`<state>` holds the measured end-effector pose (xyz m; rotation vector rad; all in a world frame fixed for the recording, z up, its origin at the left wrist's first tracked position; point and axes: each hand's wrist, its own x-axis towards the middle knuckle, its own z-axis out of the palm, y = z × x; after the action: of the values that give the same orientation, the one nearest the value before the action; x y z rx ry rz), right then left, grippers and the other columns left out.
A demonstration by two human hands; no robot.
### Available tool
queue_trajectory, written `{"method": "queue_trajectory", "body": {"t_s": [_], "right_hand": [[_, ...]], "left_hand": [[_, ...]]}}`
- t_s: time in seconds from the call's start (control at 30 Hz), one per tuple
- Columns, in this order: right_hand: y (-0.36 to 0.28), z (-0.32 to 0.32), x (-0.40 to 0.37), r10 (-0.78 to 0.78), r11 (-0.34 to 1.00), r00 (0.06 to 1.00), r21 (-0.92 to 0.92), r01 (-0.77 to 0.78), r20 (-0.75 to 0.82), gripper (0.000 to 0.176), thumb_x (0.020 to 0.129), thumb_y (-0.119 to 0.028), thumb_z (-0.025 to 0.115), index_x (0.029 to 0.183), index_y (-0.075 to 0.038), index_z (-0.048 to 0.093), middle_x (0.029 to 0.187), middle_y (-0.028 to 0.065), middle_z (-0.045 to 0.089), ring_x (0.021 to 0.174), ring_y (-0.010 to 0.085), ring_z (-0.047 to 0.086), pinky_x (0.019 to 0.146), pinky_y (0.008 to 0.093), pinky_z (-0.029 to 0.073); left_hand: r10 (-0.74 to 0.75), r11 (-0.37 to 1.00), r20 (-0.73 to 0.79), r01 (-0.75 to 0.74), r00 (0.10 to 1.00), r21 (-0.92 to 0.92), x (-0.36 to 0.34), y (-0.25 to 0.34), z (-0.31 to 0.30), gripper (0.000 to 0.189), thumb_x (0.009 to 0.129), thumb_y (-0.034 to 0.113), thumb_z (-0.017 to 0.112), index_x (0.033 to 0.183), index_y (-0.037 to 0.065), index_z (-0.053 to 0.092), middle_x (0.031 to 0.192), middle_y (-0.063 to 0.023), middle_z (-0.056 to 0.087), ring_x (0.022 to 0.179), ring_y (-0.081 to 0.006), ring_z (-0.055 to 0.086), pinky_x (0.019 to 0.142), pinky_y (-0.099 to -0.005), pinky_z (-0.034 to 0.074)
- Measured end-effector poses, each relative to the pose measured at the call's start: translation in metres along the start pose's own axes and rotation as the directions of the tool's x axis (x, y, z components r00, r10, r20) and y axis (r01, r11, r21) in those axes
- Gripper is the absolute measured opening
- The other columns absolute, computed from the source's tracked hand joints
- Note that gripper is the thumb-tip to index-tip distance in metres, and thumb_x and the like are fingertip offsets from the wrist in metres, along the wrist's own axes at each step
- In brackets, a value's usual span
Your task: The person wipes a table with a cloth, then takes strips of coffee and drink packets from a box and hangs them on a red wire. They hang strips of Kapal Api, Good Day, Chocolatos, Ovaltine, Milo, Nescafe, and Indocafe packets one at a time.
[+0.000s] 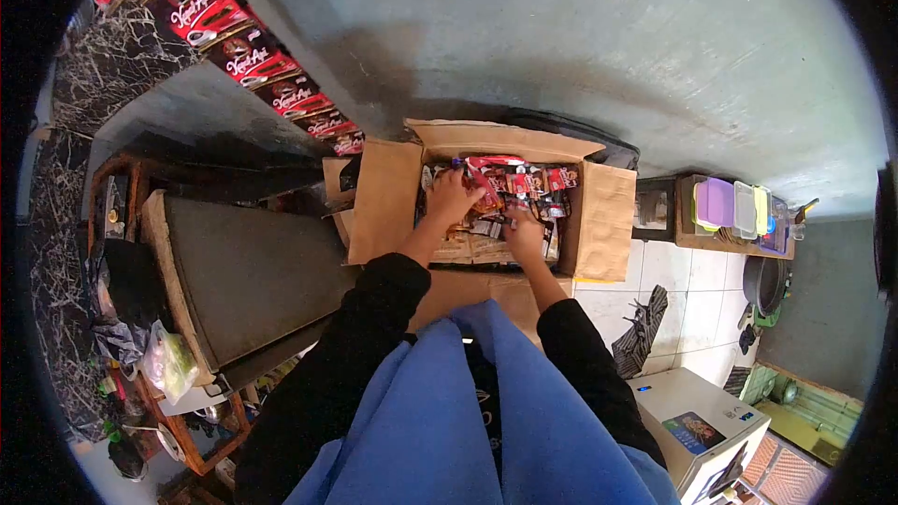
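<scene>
An open cardboard box (606,223) stands before me with its flaps folded outward. Inside lie red and black coffee sachets (527,183), layered over brownish packets (464,249) near the front. My left hand (453,198) reaches into the left part of the box, its fingers closed on red sachets. Lower and to the right, my right hand (525,230) has its fingers bent down onto dark sachets; its fingertips are partly lost among them. Both hands are inside the box, a short way apart.
Strips of coffee sachets (245,54) hang at upper left. A dark-topped piece of furniture (262,271) stands left of the box. At right are a shelf with plastic containers (716,203), a striped cloth (642,332) on the tiles, and a white appliance (675,400).
</scene>
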<state>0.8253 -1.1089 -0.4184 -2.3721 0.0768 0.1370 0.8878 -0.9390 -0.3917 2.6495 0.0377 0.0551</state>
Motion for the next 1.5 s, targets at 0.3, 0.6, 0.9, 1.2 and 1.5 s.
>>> {"method": "queue_trajectory", "body": {"t_s": [0.3, 0.6, 0.9, 1.2, 1.5], "right_hand": [[-0.011, 0.018, 0.045, -0.269, 0.96, 0.931, 0.009, 0.28, -0.247, 0.037, 0.075, -0.015, 0.056, 0.11, -0.01, 0.048, 0.107, 0.0143, 0.051, 0.093, 0.0313, 0.052, 0.078, 0.0383, 0.043], [-0.047, -0.123, 0.042, -0.183, 0.552, 0.976, 0.809, 0.202, -0.118, 0.02, 0.082, -0.011, 0.054, 0.097, 0.002, 0.056, 0.087, 0.0023, 0.06, 0.076, 0.0064, 0.051, 0.071, 0.0219, 0.041], [-0.184, -0.235, -0.007, -0.604, 0.445, 0.777, 0.884, 0.145, 0.176, 0.04, 0.077, -0.004, 0.057, 0.114, -0.001, 0.042, 0.098, 0.0069, 0.056, 0.089, 0.0111, 0.054, 0.081, 0.0273, 0.043], [-0.322, -0.22, -0.026, -0.746, 0.147, 0.616, 0.84, 0.523, -0.253, 0.03, 0.081, 0.0, 0.05, 0.105, -0.005, 0.034, 0.086, 0.0088, 0.058, 0.077, 0.0112, 0.056, 0.066, 0.0254, 0.047], [-0.467, -0.205, -0.03, -0.868, 0.343, 0.497, 0.72, 0.603, -0.002, 0.047, 0.074, 0.005, 0.054, 0.117, -0.002, 0.037, 0.099, 0.0076, 0.052, 0.081, 0.0094, 0.051, 0.07, 0.0216, 0.042]], "left_hand": [[-0.052, 0.992, 0.022, 0.049, 0.998, 0.12, -0.048, 0.014, -0.03, 0.079, 0.055, 0.041, 0.073, 0.12, 0.012, 0.038, 0.114, -0.0098, 0.039, 0.107, -0.027, 0.04, 0.082, -0.0425, 0.033], [-0.092, 0.237, 0.16, 0.178, 0.983, -0.955, -0.082, -0.012, -0.1, 0.031, 0.075, 0.019, 0.063, 0.1, 0.003, 0.053, 0.085, -0.0047, 0.061, 0.073, -0.0129, 0.059, 0.061, -0.0279, 0.049], [-0.229, 0.055, -0.434, -0.434, 0.871, -0.899, -0.129, 0.04, -0.248, 0.035, 0.083, 0.006, 0.051, 0.116, 0.005, 0.039, 0.107, -0.0053, 0.052, 0.094, -0.0118, 0.051, 0.08, -0.026, 0.043], [-0.249, 0.272, -0.803, -0.757, 0.541, -0.595, -0.14, 0.01, -0.34, 0.03, 0.084, 0.004, 0.048, 0.113, 0.001, 0.039, 0.103, -0.0058, 0.053, 0.089, -0.0095, 0.051, 0.079, -0.0249, 0.042], [-0.265, 0.317, -0.643, -0.565, 0.718, -0.762, -0.143, -0.015, -0.482, 0.054, 0.075, 0.005, 0.06, 0.113, 0.006, 0.023, 0.095, -0.0153, 0.05, 0.082, -0.0163, 0.054, 0.069, -0.0285, 0.047]]}}
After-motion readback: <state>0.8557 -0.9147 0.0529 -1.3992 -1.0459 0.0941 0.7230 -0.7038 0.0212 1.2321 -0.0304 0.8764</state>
